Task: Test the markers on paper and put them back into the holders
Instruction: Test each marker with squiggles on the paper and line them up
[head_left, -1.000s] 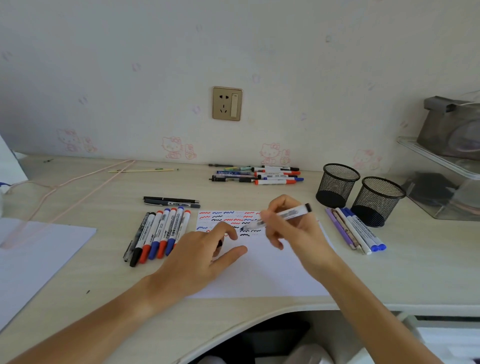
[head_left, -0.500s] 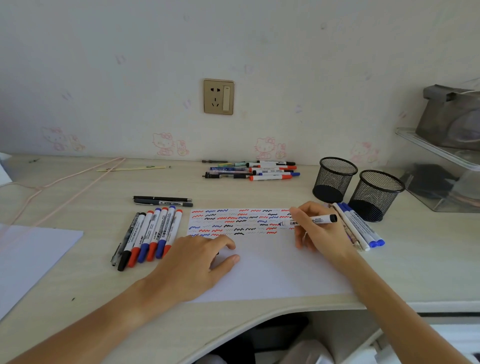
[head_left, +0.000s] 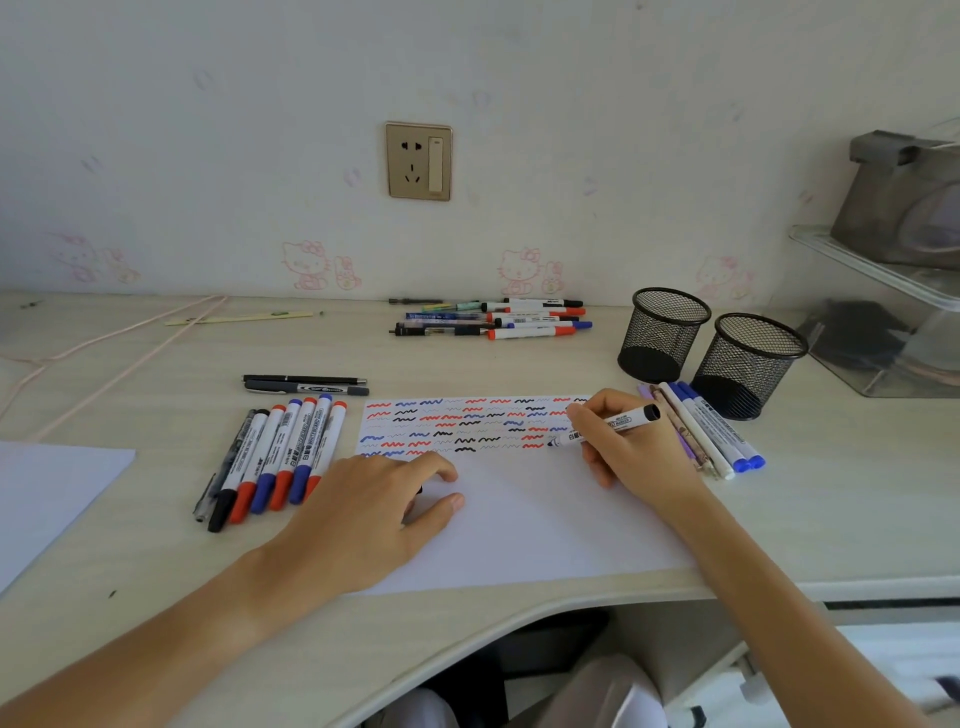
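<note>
1. At the far left, a spare blank sheet (head_left: 47, 499) lay well apart from the work; no hazard was judged to come from it.

2. A row of whiteboard markers (head_left: 280, 457) was laid side by side just left of the test paper (head_left: 519, 519), caps towards the desk edge. If the forearm were swung outward, the round barrels could be nudged and rolled towards that edge.

3. The left hand (head_left: 374, 514) was rested on the lower-left part of the paper, fingers loosely bent and pressing the sheet down. A small dark object, possibly a removed cap, seemed to be tucked under the fingers, though too little of it was shown to be sure. Were this hand lifted mid-stroke, the sheet could be dragged along by the nib.

4. Rows of red, blue and black squiggles were drawn across the top of the paper. Fresh ink could be smeared if a palm were slid over it.

5. The black whiteboard marker (head_left: 602, 426) was gripped in the curled fingers of the right hand (head_left: 628, 452), nib on the paper at the right end of the squiggles. The hand's heel lay near the sheet's right edge, so a long stroke could be carried onto the desk (head_left: 857, 493).

6. More tested pens (head_left: 701, 431) were lined up just beside that hand, and could be knocked by it.

7. The two mesh holders (head_left: 711, 343) were stood upright, touching or nearly so, apparently empty. Being light, they could be tipped if markers were dropped in at a slant.
</note>
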